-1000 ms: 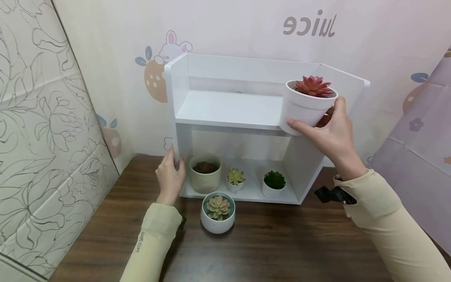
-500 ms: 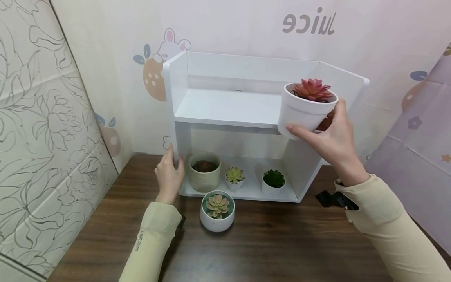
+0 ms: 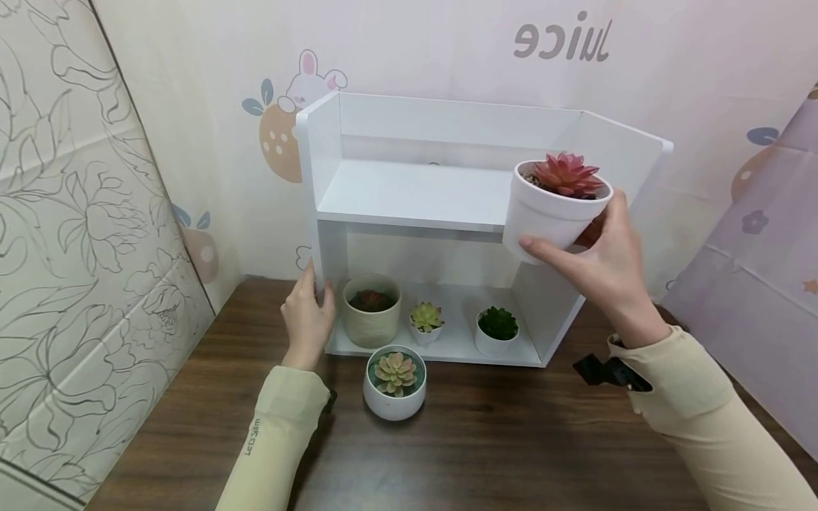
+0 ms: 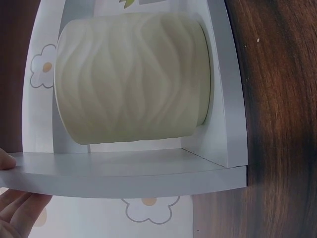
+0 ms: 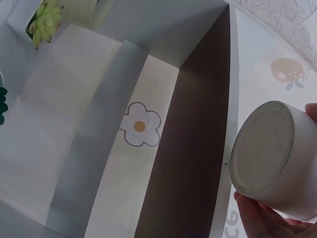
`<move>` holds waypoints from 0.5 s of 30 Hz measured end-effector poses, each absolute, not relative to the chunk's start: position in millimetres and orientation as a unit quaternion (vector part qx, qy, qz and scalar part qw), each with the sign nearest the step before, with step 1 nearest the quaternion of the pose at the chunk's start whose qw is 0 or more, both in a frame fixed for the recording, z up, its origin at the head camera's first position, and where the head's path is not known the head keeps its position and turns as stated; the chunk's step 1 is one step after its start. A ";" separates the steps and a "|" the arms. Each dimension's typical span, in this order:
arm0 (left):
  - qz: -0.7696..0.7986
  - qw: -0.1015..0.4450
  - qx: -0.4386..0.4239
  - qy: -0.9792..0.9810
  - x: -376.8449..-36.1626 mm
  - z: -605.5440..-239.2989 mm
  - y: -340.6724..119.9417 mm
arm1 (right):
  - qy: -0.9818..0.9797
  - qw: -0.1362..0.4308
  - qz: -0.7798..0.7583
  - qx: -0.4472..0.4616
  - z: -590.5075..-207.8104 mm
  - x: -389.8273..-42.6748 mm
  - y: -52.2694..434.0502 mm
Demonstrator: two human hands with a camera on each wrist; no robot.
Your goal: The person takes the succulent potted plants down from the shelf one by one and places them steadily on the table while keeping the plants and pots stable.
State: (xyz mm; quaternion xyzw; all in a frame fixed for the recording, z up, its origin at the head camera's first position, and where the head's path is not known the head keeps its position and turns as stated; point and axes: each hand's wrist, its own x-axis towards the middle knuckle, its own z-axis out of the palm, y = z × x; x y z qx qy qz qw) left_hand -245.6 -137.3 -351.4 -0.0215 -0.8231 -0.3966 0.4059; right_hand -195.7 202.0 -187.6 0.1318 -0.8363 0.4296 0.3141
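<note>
One brown table (image 3: 486, 447), printed wall (image 3: 434, 46), right grip (image 3: 610, 266) round white pot (image 3: 543, 216), left grip (image 3: 307, 317) round shelf edge (image 3: 311, 191)

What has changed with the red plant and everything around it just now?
The right hand has lowered the white pot with the red succulent slightly, its fingers still gripping it. Nothing was let go. The left hand stayed on the side of the shelf, and the round pot on the table stayed put.

Brown tabletop (image 3: 486, 447) spreading below; floral panel (image 3: 77, 213) standing left; pale backdrop (image 3: 434, 42) hanging behind, showing rabbit (image 3: 307, 88) and mirrored "Juice" lettering (image 3: 559, 42); lilac cloth (image 3: 760, 270) hanging right.
</note>
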 end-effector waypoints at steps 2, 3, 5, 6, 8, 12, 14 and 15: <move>-0.397 0.407 -0.023 -0.822 -245.7 -351.3 -137.2 | -0.839 0.314 0.426 0.131 -188.9 -194.9 202.0; -0.398 0.407 -0.023 -0.822 -245.6 -351.2 -137.2 | -0.840 0.314 0.424 0.130 -189.6 -194.5 201.9; -0.398 0.408 -0.024 -0.822 -245.4 -350.9 -137.2 | -0.841 0.315 0.421 0.129 -191.0 -193.6 201.9; -0.398 0.408 -0.024 -0.822 -245.4 -350.8 -137.2 | -0.840 0.314 0.422 0.130 -191.7 -193.2 201.8; -0.398 0.407 -0.024 -0.822 -245.1 -350.6 -137.2 | -0.839 0.312 0.425 0.133 -193.1 -192.6 201.5; -0.398 0.402 -0.021 -0.824 -244.9 -350.7 -137.3 | -0.841 0.308 0.424 0.136 -196.0 -190.6 201.0; -0.398 0.399 -0.019 -0.826 -244.8 -350.7 -137.2 | -0.842 0.308 0.421 0.137 -197.4 -189.7 200.8; -0.398 0.397 -0.018 -0.827 -244.8 -350.8 -137.1 | -0.843 0.308 0.420 0.139 -198.0 -189.3 200.8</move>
